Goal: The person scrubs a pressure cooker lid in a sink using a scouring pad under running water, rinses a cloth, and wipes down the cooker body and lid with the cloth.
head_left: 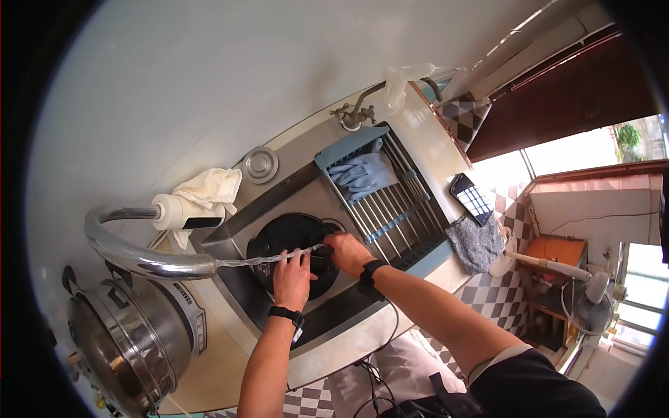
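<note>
A round black pan (279, 233) lies in the steel sink (296, 198). Water runs from the curved chrome faucet (150, 261) onto and past my left hand (292, 277), which rests over the pan with its fingers spread. My right hand (343, 251) is at the pan's right side, its fingers curled together; what they hold, if anything, is hidden. Right of the pan, a blue-ended drying rack (380, 216) spans the sink, with blue gloves (362, 174) lying in it.
At the left stands a large steel pot (125, 341). A white cloth (209, 188) hangs by the faucet base. Behind the sink are a round metal lid (260, 164) and an old tap (353, 118). A phone (472, 198) and grey cloth (475, 244) lie at the right.
</note>
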{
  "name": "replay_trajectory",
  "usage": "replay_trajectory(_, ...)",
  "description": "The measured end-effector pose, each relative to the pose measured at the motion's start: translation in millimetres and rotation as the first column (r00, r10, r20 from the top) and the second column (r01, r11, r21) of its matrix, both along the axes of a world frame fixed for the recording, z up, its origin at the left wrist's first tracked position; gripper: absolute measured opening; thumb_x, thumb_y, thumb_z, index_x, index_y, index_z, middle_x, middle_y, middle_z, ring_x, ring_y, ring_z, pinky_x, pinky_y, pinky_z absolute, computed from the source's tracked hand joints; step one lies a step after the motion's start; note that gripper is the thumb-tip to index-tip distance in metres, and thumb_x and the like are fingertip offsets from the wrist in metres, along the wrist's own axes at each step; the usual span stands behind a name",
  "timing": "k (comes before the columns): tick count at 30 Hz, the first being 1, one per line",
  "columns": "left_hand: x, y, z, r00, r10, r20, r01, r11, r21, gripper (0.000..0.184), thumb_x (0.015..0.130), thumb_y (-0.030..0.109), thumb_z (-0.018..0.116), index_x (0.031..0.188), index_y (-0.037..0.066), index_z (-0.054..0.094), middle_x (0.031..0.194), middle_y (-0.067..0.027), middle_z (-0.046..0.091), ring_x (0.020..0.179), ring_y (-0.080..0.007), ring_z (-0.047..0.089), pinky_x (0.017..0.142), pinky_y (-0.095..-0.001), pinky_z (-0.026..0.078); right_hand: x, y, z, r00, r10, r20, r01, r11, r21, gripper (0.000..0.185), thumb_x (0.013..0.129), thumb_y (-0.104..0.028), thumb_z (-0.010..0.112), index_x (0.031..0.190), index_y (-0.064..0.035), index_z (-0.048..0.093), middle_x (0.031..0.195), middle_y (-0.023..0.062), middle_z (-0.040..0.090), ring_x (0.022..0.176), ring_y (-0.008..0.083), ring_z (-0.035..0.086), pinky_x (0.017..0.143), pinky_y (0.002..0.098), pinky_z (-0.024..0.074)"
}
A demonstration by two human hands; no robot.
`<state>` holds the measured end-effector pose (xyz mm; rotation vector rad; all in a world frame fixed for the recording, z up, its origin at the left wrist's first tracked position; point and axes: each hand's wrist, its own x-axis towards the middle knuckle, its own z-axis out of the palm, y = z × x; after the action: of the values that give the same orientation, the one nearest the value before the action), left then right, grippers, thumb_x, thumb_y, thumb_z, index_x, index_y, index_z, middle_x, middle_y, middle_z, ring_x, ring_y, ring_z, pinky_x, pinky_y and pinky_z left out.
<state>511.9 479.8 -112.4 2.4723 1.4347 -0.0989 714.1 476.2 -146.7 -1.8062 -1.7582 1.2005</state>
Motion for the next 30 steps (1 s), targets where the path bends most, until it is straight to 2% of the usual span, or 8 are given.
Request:
replay_trajectory(4, -1, -5, -2, 0.999, 0.016, -0.037, -0.017, 0.999, -0.027, 0.061, 0.079, 0.026, 0.084, 0.135, 0.007, 0.068, 0.137, -0.0102, 0.063, 0.128, -0.039, 0.056, 0.104, -0.0461, 0.053, -4, -14, -17, 0.992, -0.126, -0.002, 0.126, 0.992, 0.008, 0.023, 0.084, -0.004, 0.064, 0.106, -0.0035, 0.072, 0.101, 0.0266, 0.073, 0.1, 0.0478, 0.07, 0.087, 0.0536, 0.0573)
replay_trajectory(8, -1, -2, 4, 1.0, 0.026, -0.006, -0.026, 1.0, -0.01, 0.063, 0.079, 0.028, 0.084, 0.137, 0.008, 0.068, 0.136, -0.01, 0.063, 0.127, -0.0387, 0.056, 0.105, -0.0463, 0.052, -1, -26, -10, 0.994, 0.063, 0.089, -0.049, 0.986, -0.159, 0.025, 0.084, -0.007, 0.065, 0.108, -0.004, 0.071, 0.101, 0.0277, 0.072, 0.101, 0.0483, 0.069, 0.088, 0.0548, 0.0573)
replay_trajectory(12, 0, 0, 0, 0.999, 0.045, -0.015, -0.045, 0.998, -0.042, 0.064, 0.079, 0.03, 0.085, 0.138, 0.01, 0.068, 0.136, -0.0092, 0.063, 0.127, -0.0378, 0.056, 0.105, -0.0459, 0.051, -12, 10, -28, 0.982, -0.188, 0.023, 0.188, 0.982, 0.004, 0.028, 0.084, -0.008, 0.067, 0.111, -0.0062, 0.073, 0.102, 0.0286, 0.072, 0.1, 0.0487, 0.07, 0.088, 0.0556, 0.0576)
replay_trajectory(17, 1, 0, 3, 0.997, 0.07, 0.01, -0.069, 0.995, -0.077, 0.068, 0.077, 0.032, 0.087, 0.137, 0.009, 0.068, 0.138, -0.0094, 0.063, 0.13, -0.0377, 0.054, 0.107, -0.046, 0.05, 18, -40, -4, 0.952, 0.3, 0.064, -0.277, 0.93, -0.24, 0.036, 0.08, -0.011, 0.073, 0.116, -0.0035, 0.071, 0.105, 0.0251, 0.074, 0.101, 0.0445, 0.07, 0.09, 0.0505, 0.0579)
replay_trajectory(22, 21, -12, 51, 0.983, 0.088, 0.16, -0.07, 0.991, -0.116, 0.073, 0.083, 0.013, 0.082, 0.149, 0.005, 0.053, 0.155, -0.0205, 0.046, 0.141, -0.0418, 0.046, 0.118, -0.0472, 0.042, 4, -47, 48, 0.962, -0.273, 0.004, 0.273, 0.96, -0.067, 0.042, 0.084, -0.015, 0.072, 0.123, 0.0004, 0.067, 0.105, 0.0288, 0.073, 0.101, 0.046, 0.071, 0.088, 0.0495, 0.0585)
replay_trajectory(24, 26, -25, 75, 0.892, 0.118, 0.435, 0.03, 0.948, -0.318, 0.085, 0.077, 0.002, 0.082, 0.154, 0.003, 0.045, 0.157, -0.0241, 0.039, 0.14, -0.0448, 0.045, 0.117, -0.0484, 0.043, -15, -45, 69, 0.95, -0.28, -0.139, 0.266, 0.957, -0.113, 0.05, 0.086, -0.019, 0.075, 0.13, 0.0002, 0.062, 0.11, 0.0268, 0.073, 0.1, 0.0444, 0.072, 0.085, 0.047, 0.0593)
replay_trajectory(27, 20, -34, 71, 0.916, 0.195, 0.352, -0.07, 0.938, -0.339, 0.075, 0.08, 0.001, 0.08, 0.149, 0.001, 0.051, 0.151, -0.0226, 0.046, 0.136, -0.0429, 0.05, 0.113, -0.0474, 0.046, -26, -60, 68, 0.872, -0.315, -0.375, 0.236, 0.941, -0.242, 0.056, 0.088, -0.022, 0.074, 0.137, 0.0002, 0.057, 0.12, 0.0268, 0.072, 0.106, 0.0442, 0.071, 0.09, 0.0475, 0.058)
replay_trajectory(30, 2, -22, 48, 0.898, 0.237, 0.37, -0.175, 0.965, -0.194, 0.048, 0.088, -0.001, 0.074, 0.135, 0.0, 0.061, 0.144, -0.018, 0.055, 0.128, -0.0391, 0.058, 0.109, -0.0474, 0.049, 14, -84, 91, 0.999, -0.015, 0.045, 0.008, 0.989, 0.151, 0.058, 0.087, -0.021, 0.072, 0.137, 0.0013, 0.055, 0.108, 0.0212, 0.072, 0.095, 0.0412, 0.069, 0.092, 0.0476, 0.0559)
